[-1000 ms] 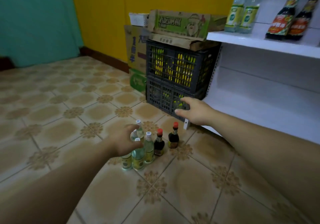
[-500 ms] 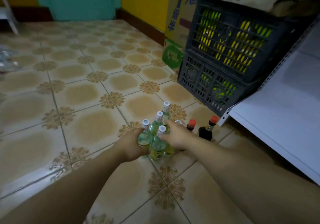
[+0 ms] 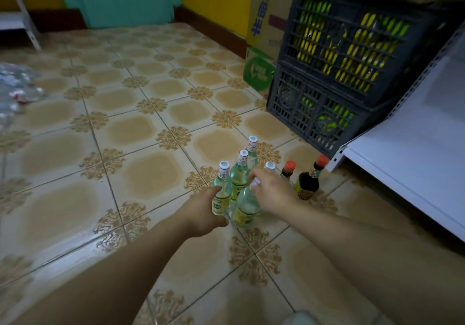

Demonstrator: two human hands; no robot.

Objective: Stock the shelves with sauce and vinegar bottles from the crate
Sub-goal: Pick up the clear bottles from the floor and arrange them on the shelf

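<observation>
Several clear vinegar bottles with white caps and yellow-green labels stand clustered on the tiled floor. My left hand (image 3: pixel 201 211) grips the body of the leftmost vinegar bottle (image 3: pixel 221 188). My right hand (image 3: pixel 273 193) curls round the neck of the nearest vinegar bottle (image 3: pixel 245 207). Two more clear bottles (image 3: pixel 251 152) rise behind them. To the right stand two dark sauce bottles with red caps (image 3: pixel 308 181), untouched. A white shelf (image 3: pixel 412 158) juts in low at the right.
Two stacked dark plastic crates (image 3: pixel 334 73) filled with yellow-green items sit against the shelf end, with cardboard boxes (image 3: pixel 264 30) behind them. Crumpled clear plastic (image 3: pixel 15 90) lies at the far left. Open tiled floor spreads to the left.
My right hand came down from the crate onto the nearest bottle's neck. My left hand slid from the bottle tops to the leftmost bottle's body. The view tilted down.
</observation>
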